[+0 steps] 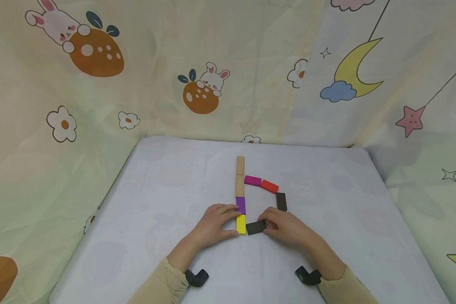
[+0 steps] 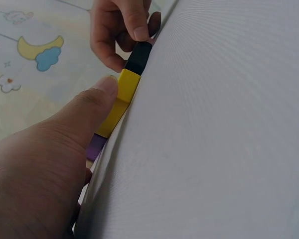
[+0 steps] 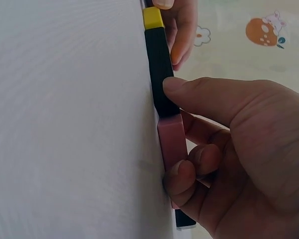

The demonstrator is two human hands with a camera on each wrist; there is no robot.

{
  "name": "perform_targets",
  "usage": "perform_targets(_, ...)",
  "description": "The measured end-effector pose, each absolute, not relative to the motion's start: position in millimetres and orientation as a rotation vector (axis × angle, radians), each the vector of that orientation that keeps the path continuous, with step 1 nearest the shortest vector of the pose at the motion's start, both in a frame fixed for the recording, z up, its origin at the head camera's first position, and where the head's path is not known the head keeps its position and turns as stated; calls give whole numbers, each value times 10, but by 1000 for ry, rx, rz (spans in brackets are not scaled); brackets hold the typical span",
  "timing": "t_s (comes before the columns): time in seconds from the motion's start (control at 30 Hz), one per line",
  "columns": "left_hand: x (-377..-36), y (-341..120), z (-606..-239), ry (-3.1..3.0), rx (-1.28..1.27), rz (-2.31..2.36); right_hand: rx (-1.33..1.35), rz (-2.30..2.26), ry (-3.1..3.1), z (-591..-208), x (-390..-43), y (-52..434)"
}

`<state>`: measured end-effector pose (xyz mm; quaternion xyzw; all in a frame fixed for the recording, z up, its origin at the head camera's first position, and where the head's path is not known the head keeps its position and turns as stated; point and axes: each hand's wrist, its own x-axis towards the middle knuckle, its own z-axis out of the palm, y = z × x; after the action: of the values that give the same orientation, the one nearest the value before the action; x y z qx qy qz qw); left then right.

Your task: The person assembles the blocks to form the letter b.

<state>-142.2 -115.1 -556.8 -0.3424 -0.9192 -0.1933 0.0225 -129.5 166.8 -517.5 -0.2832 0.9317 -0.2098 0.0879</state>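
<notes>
Flat blocks lie in a loop on the white table cloth (image 1: 167,190): two wooden blocks (image 1: 240,175), a purple block (image 1: 240,205), a yellow block (image 1: 241,224), a black block (image 1: 256,227), a second black block (image 1: 281,201), a red block (image 1: 269,186) and a magenta block (image 1: 252,180). My left hand (image 1: 232,219) rests against the left side of the purple and yellow blocks, its thumb (image 2: 102,92) touching the yellow block (image 2: 123,94). My right hand (image 1: 267,223) has its thumb (image 3: 177,87) on the black block (image 3: 159,69), and its fingers curl round a pink block (image 3: 172,142), hidden in the head view.
Printed fabric walls (image 1: 99,84) with rabbits, a moon and stars close in the table at the back and both sides. The table's left edge (image 1: 110,185) and right edge (image 1: 387,190) run diagonally. Black wrist mounts (image 1: 196,278) sit on both sleeves.
</notes>
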Motion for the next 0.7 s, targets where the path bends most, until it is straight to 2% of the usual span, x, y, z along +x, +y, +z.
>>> perform_targets(0.53,-1432,-1153,-5581,-2821,-1073,-592,-844,-660,2765,-5201,-1297,1670)
perform_targets(0.7,-1433,-1147,-5598,-2819,-1070,-595,-708,-813,2755,-5175,-1291,1685)
